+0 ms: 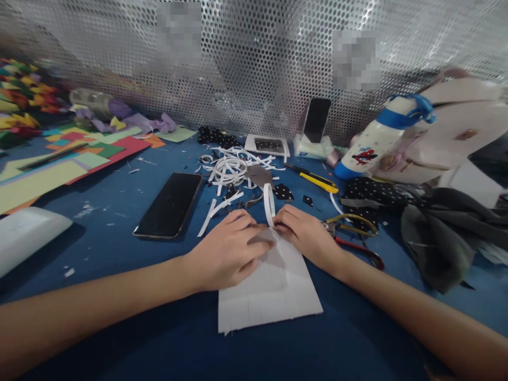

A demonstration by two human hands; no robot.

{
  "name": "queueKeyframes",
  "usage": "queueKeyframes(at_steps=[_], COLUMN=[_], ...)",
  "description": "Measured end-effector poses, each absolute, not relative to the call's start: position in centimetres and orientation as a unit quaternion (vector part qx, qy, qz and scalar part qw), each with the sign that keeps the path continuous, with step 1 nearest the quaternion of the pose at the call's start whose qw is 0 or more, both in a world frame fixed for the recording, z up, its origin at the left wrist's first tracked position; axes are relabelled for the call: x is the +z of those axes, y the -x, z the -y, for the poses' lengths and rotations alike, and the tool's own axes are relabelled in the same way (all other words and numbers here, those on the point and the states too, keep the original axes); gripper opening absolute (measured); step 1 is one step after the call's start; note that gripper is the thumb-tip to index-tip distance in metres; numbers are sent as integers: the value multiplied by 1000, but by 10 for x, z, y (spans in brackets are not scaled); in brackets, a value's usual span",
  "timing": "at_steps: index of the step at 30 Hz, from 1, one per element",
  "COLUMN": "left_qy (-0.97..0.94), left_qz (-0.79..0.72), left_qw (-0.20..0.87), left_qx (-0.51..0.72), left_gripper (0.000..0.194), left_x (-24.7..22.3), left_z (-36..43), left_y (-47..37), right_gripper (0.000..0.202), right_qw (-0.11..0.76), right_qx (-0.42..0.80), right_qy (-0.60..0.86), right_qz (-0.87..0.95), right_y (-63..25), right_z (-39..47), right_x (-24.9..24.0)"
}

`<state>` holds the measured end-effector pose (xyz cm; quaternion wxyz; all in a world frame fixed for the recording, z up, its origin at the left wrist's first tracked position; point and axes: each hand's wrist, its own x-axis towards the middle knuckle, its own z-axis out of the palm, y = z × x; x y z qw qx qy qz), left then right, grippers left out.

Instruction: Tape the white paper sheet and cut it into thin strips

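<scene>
A white sheet (pixel 273 291) with fine lines running across it lies on the blue table in front of me. My left hand (pixel 230 251) rests over its upper left part, fingers apart and pressed on the paper. At the top edge, my right hand (pixel 304 233) has its fingers closed around the base of a white paper strip (pixel 268 201). The strip curls upward between both hands. Exactly how the fingertips grip it is partly hidden.
Behind the hands lies a pile of white paper strips (pixel 230 169). A phone (pixel 170 205) is at left, a yellow cutter (pixel 317 180) and pliers-like scissors (pixel 357 225) at right. Coloured paper (pixel 99 153), a bottle (pixel 373 140) and dark fabric (pixel 436 233) lie farther out.
</scene>
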<state>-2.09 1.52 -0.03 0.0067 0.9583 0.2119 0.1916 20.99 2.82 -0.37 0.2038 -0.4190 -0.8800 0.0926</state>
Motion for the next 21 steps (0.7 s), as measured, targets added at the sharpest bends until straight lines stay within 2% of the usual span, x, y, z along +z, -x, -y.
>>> queueKeyframes(at_steps=[6, 9, 11, 13, 17, 21], left_qy=[-955, -951, -951, -951, -951, -951], left_qz=[-217, -232, -237, -241, -243, -241], left_qw=[26, 22, 14, 4, -22, -44], left_qx=[198, 203, 200, 196, 190, 187], left_gripper=[28, 31, 31, 31, 30, 29], left_x=[9, 8, 8, 7, 7, 6], left_z=[-25, -26, -24, -23, -23, -23], left_y=[21, 21, 21, 21, 20, 20], right_gripper=[16, 34, 37, 30, 48, 53], right_qw=[212, 204, 203, 166, 53, 33], right_qx=[104, 114, 107, 68, 59, 75], right_qy=[396, 400, 433, 474, 543, 560], right_qz=[887, 886, 872, 862, 836, 825], right_y=[-213, -223, -238, -260, -315, -350], right_z=[-28, -22, -15, -7, 9, 18], right_x=[3, 21, 37, 49, 51, 36])
